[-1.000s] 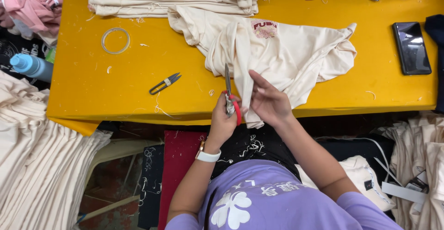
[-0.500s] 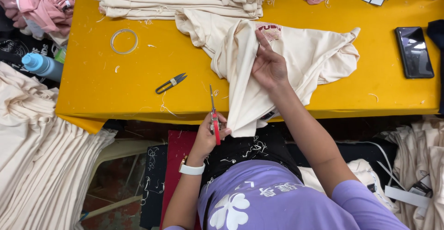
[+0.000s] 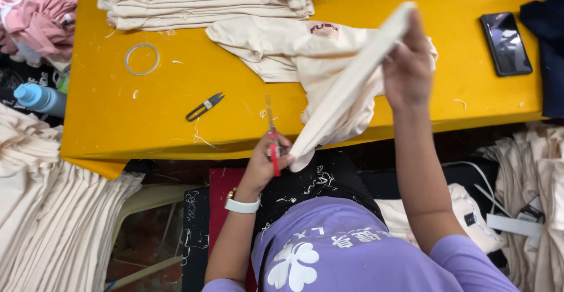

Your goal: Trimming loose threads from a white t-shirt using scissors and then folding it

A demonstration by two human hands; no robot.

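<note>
Your right hand (image 3: 408, 69) gripped the cream shirt (image 3: 346, 86) and pulled its edge up tight at upper right, so it was easy to trim. Your left hand (image 3: 267, 160) held red scissors (image 3: 273, 145) at its lower end, near the yellow worktop (image 3: 176, 110) edge.

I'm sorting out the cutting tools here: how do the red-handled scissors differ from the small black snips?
The red-handled scissors are gripped in the left hand, blades pointing up by the cream garment; the black snips lie untouched on the yellow table. The scissors look longer, the snips shorter and darker. Both are cutting tools near the table's front edge.
</note>
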